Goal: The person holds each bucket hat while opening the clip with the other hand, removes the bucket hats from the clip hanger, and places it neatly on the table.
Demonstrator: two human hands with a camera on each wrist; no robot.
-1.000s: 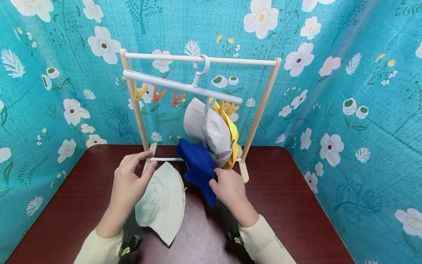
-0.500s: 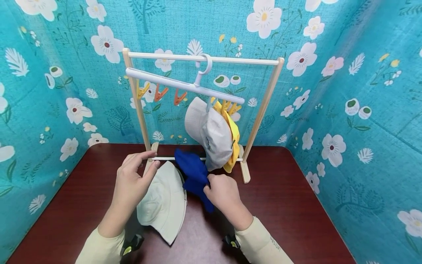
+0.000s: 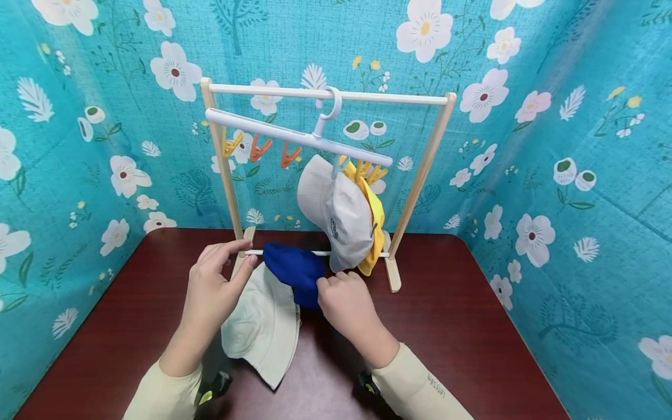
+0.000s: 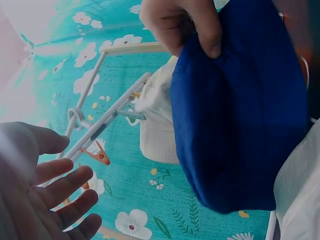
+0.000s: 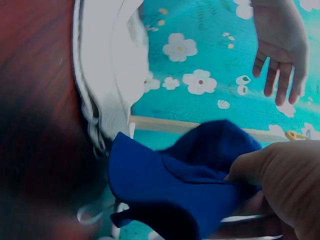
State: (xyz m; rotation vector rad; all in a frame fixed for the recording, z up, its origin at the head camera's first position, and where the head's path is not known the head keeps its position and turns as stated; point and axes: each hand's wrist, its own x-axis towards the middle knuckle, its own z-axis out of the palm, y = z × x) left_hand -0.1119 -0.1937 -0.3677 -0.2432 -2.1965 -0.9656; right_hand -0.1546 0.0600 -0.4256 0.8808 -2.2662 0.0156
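Observation:
My right hand [image 3: 346,303] pinches the edge of a blue bucket hat [image 3: 296,271] between thumb and fingers, holding it above the table. In the right wrist view the thumb lies on the blue brim [image 5: 150,175]. My left hand [image 3: 215,286] hovers to the left with fingers apart, touching nothing; the left wrist view shows its fingers spread. Below it a pale bucket hat [image 3: 262,326] lies on the table, partly behind the hand and the blue hat. A light grey hat [image 3: 346,216] and a yellow hat [image 3: 374,233] hang from clips on the white hanger [image 3: 294,136].
The hanger hooks over the top bar of a wooden rack [image 3: 420,175] and tilts down to the right. A yellow clip [image 3: 231,143] and orange clips [image 3: 259,149] hang at its left half. A floral curtain surrounds the dark red table [image 3: 446,338].
My right hand has carried the blue hat leftward, away from the hanging grey hat and towards my left hand. The left hand has kept nearly the same pose.

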